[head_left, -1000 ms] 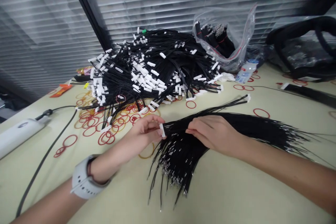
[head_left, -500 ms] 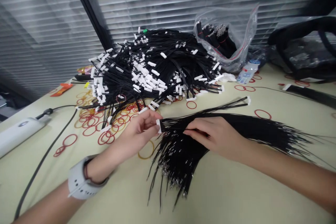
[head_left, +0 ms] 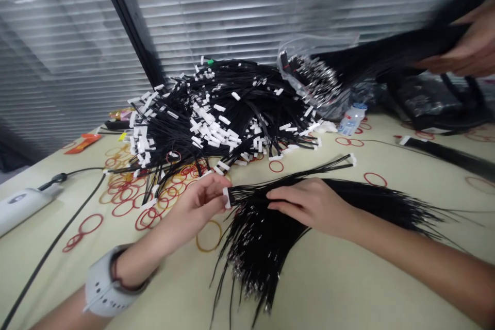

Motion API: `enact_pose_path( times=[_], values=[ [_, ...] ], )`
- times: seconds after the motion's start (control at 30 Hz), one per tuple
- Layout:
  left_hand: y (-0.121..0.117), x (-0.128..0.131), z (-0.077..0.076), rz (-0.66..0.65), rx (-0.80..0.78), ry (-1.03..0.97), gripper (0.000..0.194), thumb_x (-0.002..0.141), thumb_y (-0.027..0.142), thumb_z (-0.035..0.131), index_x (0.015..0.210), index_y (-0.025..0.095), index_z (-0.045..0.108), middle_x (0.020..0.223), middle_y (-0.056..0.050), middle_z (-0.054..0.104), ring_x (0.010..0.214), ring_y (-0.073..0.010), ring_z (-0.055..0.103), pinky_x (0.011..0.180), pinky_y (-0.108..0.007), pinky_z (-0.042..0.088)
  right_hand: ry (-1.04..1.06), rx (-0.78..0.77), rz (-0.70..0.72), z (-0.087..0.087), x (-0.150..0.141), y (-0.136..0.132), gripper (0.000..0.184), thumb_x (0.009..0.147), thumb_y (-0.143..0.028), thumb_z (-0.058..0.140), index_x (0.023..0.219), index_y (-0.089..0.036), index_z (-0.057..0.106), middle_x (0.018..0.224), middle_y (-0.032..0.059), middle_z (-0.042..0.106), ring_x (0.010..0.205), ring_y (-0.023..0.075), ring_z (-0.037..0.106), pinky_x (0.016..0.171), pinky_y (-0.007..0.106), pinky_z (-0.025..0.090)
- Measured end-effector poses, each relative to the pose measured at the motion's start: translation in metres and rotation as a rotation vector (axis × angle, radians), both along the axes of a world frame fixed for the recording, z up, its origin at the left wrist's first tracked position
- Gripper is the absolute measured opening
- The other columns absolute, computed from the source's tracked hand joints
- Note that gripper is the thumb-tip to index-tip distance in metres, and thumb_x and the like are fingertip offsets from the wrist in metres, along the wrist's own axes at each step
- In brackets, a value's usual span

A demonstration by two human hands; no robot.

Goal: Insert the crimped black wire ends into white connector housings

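Observation:
My left hand is closed on a white connector, pinched between thumb and fingers. Black wires run rightward out of that connector. My right hand is closed in a pinch over these wires; what exactly lies between its fingertips is hidden. Beneath it spreads a bundle of loose black wires with shiny metal tips, fanned toward me. Another length of black wires reaches out to the right, behind my right forearm. A second white connector ends a few wires just beyond.
A large heap of black cables with white connectors stands at the back. Red and yellow rubber bands lie scattered. Another person's hand holds a thick black wire bundle over a plastic bag. A small bottle stands nearby.
Another person's hand has come in at the upper right with a thick wire bundle, over the plastic bag. The view has shifted slightly; my hands keep their hold.

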State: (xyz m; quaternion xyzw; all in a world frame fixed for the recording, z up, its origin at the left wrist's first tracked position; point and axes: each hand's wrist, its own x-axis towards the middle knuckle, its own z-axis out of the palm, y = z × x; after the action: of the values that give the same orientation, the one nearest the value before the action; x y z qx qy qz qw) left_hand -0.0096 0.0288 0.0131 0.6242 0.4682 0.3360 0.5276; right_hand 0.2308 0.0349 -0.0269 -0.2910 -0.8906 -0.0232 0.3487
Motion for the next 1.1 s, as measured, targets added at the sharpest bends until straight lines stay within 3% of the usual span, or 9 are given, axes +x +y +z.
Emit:
enact_pose_path(
  times=[0.17,0.3,0.4,0.5,0.67,0.77,0.9,1.03,1.1],
  values=[
    [-0.002,0.0,0.005,0.085,-0.077,-0.029,0.017,0.078,0.021,0.06,0.094,0.019,0.057,0.074,0.003,0.055,0.071,-0.0115,0.053,0.068,-0.024,0.043,0.051,0.163,-0.008,0.003,0.001,0.002,0.012,0.087,-0.019,0.051,0.089,-0.014,0.062,0.068,0.0011,0.061,0.055,0.0078,0.052,0.051,0.02,0.041],
    [0.001,0.0,0.004,0.114,-0.085,-0.011,0.018,0.078,0.022,0.059,0.096,0.018,0.058,0.074,0.002,0.056,0.072,-0.0127,0.053,0.07,-0.026,0.044,0.152,0.278,-0.046,0.015,-0.002,-0.006,0.011,0.086,-0.017,0.049,0.086,-0.015,0.06,0.082,0.0063,0.06,0.074,0.0127,0.054,0.064,0.027,0.044],
    [0.001,-0.001,0.001,0.042,-0.057,-0.015,0.019,0.078,0.018,0.057,0.097,0.018,0.057,0.078,0.0,0.058,0.071,-0.0127,0.055,0.07,-0.026,0.044,0.116,0.312,0.0,0.022,-0.012,-0.022,0.008,0.085,-0.021,0.054,0.08,-0.019,0.06,0.066,-0.0014,0.054,0.06,0.0088,0.047,0.055,0.023,0.037],
    [-0.009,-0.003,0.005,-0.1,0.015,0.016,0.021,0.075,0.012,0.055,0.095,0.018,0.056,0.075,0.0,0.058,0.065,-0.0124,0.055,0.063,-0.025,0.044,-0.075,0.341,0.119,0.022,-0.028,-0.043,0.005,0.081,-0.02,0.057,0.077,-0.02,0.06,0.056,-0.0047,0.046,0.048,0.0086,0.039,0.043,0.023,0.026],
    [-0.04,0.0,0.023,-0.323,0.256,0.311,0.028,0.073,0.003,0.048,0.092,0.022,0.059,0.089,-0.002,0.06,0.08,-0.0156,0.059,0.068,-0.026,0.047,-0.278,0.333,0.16,0.011,-0.047,-0.069,0.006,0.069,-0.014,0.056,0.067,-0.019,0.055,0.058,-0.002,0.05,0.048,0.0126,0.04,0.042,0.028,0.026],
    [-0.053,0.01,0.034,-0.323,0.357,0.377,0.023,0.077,0.008,0.049,0.09,0.024,0.06,0.089,-0.002,0.06,0.083,-0.0157,0.059,0.068,-0.025,0.048,-0.246,0.376,0.133,0.011,-0.051,-0.075,0.004,0.07,-0.015,0.055,0.072,-0.019,0.055,0.065,0.0,0.055,0.054,0.0149,0.046,0.044,0.029,0.03],
    [-0.054,0.029,0.051,-0.165,0.323,0.291,0.012,0.083,0.024,0.052,0.091,0.023,0.061,0.086,-0.002,0.06,0.072,-0.0136,0.057,0.061,-0.023,0.048,-0.062,0.504,0.111,0.027,-0.049,-0.08,0.02,0.076,-0.02,0.057,0.059,-0.019,0.048,0.05,-0.0047,0.043,0.044,0.0107,0.035,0.039,0.028,0.024],
    [-0.037,0.05,0.076,-0.206,0.311,0.155,0.01,0.079,0.026,0.06,0.085,0.019,0.062,0.07,0.001,0.057,0.061,-0.0098,0.053,0.053,-0.019,0.045,-0.071,0.533,0.103,0.038,-0.033,-0.083,0.025,0.069,-0.018,0.063,0.055,-0.02,0.043,0.048,-0.0052,0.042,0.043,0.0105,0.036,0.038,0.028,0.021],
    [-0.025,0.06,0.091,-0.237,0.315,0.061,0.018,0.07,0.023,0.07,0.084,0.017,0.06,0.068,0.002,0.058,0.059,-0.009,0.054,0.053,-0.018,0.045,-0.085,0.594,0.092,0.038,-0.019,-0.081,0.026,0.067,-0.016,0.065,0.056,-0.02,0.042,0.048,-0.0054,0.041,0.043,0.0102,0.035,0.039,0.028,0.02]
  ],
)
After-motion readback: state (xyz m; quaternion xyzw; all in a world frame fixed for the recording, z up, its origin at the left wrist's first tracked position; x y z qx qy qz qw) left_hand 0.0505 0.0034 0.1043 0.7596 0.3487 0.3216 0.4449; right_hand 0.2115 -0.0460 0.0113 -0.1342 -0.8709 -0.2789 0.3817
